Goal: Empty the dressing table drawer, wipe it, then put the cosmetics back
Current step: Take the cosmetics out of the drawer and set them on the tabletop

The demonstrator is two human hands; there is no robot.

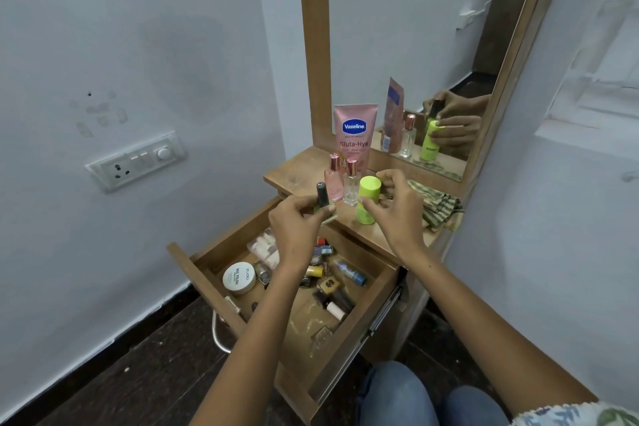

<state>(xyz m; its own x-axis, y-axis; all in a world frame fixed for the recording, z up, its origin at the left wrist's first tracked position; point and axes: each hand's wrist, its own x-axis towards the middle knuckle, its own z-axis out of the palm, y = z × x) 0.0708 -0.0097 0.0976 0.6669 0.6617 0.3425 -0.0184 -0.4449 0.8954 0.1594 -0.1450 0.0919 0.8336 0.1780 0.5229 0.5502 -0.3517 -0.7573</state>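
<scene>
- Emptying drawer (207, 282), many cosmetics remaining inside at 6 o'clock.
- Left hand (297, 228) gripping dark-capped bottle (321, 195); right hand (397, 207) pinching green bottle (368, 199) on table (297, 171).
- Setting each upright, near 12 o'clock, avoiding perfume bottles (351, 183).

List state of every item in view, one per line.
Drawer: pulled open, still holds cosmetics.
Left hand: holds a nail polish bottle upright.
Right hand: fingers around the green bottle, which stands capped on the tabletop.
Vaseline tube: standing on its cap.
Two perfume bottles: upright, capped.
Cloth: crumpled on tabletop.
</scene>
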